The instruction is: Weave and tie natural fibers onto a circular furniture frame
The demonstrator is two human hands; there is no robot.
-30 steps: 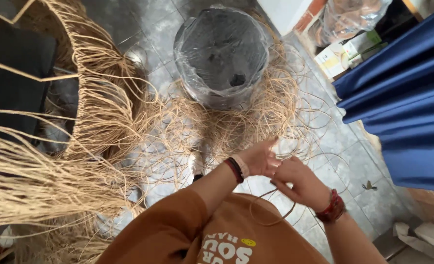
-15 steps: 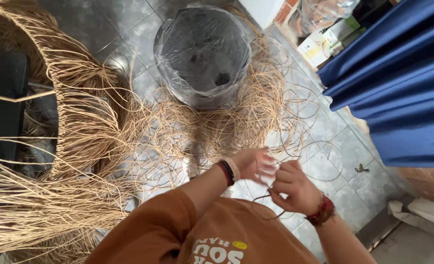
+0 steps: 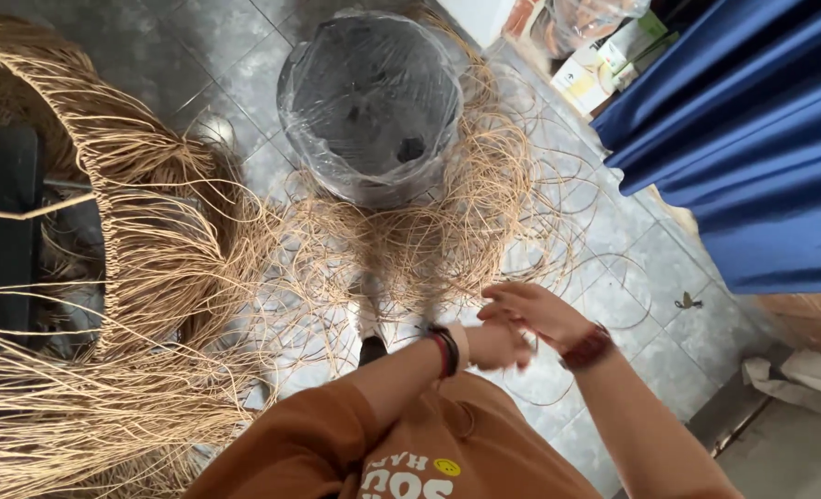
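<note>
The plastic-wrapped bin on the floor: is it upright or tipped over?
Upright. The plastic-wrapped bin shows its round open mouth straight up to the head camera, with loose tan strands heaped round its base on the tiles.

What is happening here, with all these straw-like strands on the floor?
A person in an orange shirt stands over a grey tiled floor and works thin tan strands between both hands. The left hand and right hand meet in front of the body; the motion blur hides the exact grip. More strands hang from a woven frame on the left. A plastic-wrapped black tub stands ahead.
</note>
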